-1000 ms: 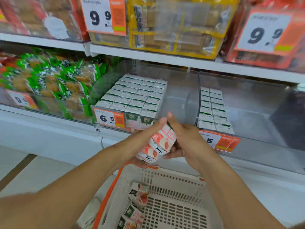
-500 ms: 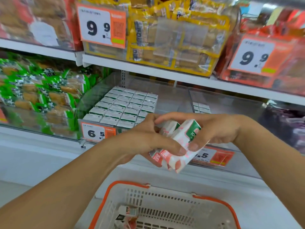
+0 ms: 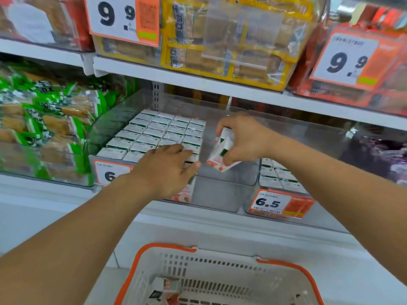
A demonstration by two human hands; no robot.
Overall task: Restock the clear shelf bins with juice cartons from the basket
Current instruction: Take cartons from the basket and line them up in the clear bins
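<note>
My right hand [image 3: 244, 139] pinched a tilted juice carton [image 3: 222, 150] over the clear bin [image 3: 224, 190]'s gap; my left hand [image 3: 167, 168], fingers flat, pressed the stocked cartons [image 3: 163, 130]. A loose pinch could drop it sideways.

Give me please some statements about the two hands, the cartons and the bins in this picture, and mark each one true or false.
1. The right hand grips a juice carton above the gap in the clear bin. True.
2. The left hand holds a carton up in the air. False: it rests on the packed rows of cartons at the front of the bin.
3. The basket has an orange rim. True.
4. The held carton stands upright inside the bin. False: it is tilted and in the hand.
5. The price tag under the right forearm reads 9.9. False: it reads 6.5.
</note>
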